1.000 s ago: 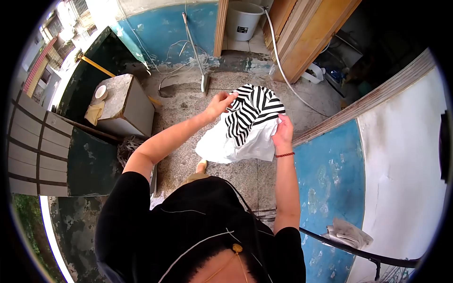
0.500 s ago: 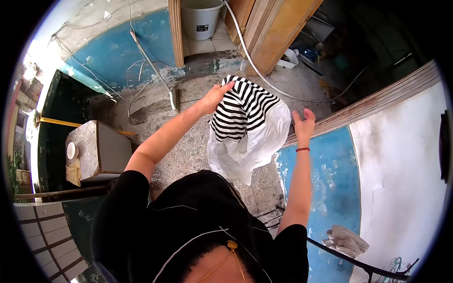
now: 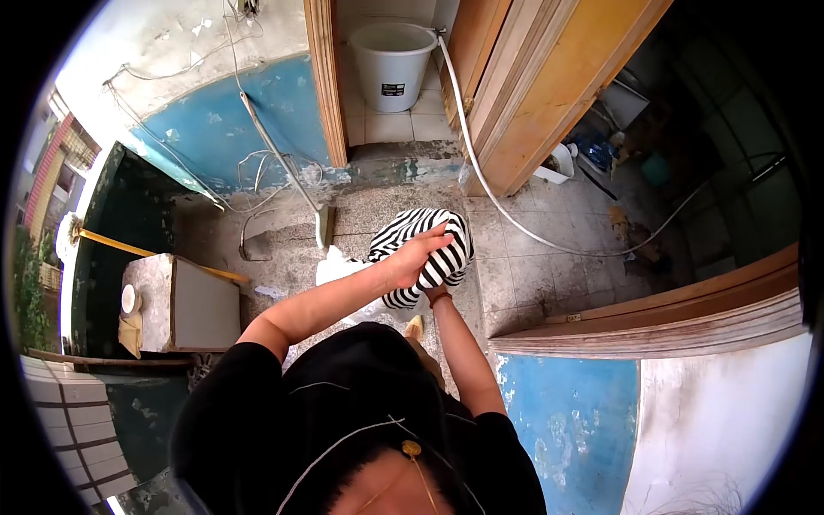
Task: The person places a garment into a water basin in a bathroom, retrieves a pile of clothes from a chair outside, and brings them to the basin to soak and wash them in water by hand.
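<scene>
Above the speckled floor, just in front of the person's body, the striped cloth sits bunched between the two hands, with white material spilling out on its left side. Whether stripes and white belong to one piece, I cannot tell. The left hand lies across the cloth, fingers pressed together and curled over the bulging right end. The right hand comes up from the near side, mostly hidden beneath the bundle; whether its fingers pinch or are spread I cannot tell.

Handling this well seems to call for one steady hand and one working hand: let the lower hand carry the weight while the upper one smooths or turns the folds, a little at a time. A light hold should suit such soft stuff, since a hard squeeze would only add creases. The loose white part deserves most care: it hangs low, near the shoe, and could drag or get stepped on. Best gather it upward, well apart from the squeegee head at the far left.
</scene>
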A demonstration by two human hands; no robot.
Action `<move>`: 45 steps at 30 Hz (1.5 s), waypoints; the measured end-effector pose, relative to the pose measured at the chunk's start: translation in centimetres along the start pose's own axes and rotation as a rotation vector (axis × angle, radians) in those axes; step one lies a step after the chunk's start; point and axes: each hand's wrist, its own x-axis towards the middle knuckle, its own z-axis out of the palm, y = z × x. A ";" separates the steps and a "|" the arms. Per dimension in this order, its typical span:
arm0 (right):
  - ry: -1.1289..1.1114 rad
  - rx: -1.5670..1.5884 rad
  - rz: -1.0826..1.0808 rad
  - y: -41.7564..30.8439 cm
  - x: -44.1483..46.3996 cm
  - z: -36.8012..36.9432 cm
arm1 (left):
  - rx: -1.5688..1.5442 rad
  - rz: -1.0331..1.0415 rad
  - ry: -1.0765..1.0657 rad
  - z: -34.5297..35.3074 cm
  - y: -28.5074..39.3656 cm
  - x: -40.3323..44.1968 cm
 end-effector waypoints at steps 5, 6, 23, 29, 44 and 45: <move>-0.030 0.822 0.143 3.2 11.2 -4.4 | -0.209 0.171 -0.001 0.7 5.3 6.1; 0.068 1.236 0.257 4.5 13.5 -4.8 | -0.251 0.168 -0.045 1.9 6.8 6.3; -0.303 0.672 0.251 -4.2 35.5 -26.7 | -0.093 0.530 0.348 -20.2 25.0 28.2; 0.441 0.716 -0.114 -11.7 43.9 -40.2 | -0.146 0.377 0.402 -28.9 29.8 35.2; -0.259 0.084 0.017 -1.7 67.7 -27.0 | 0.352 0.820 0.006 -14.7 44.7 46.1; -0.336 0.169 0.045 -1.4 69.8 -23.8 | 0.366 0.810 0.014 -14.1 45.0 46.7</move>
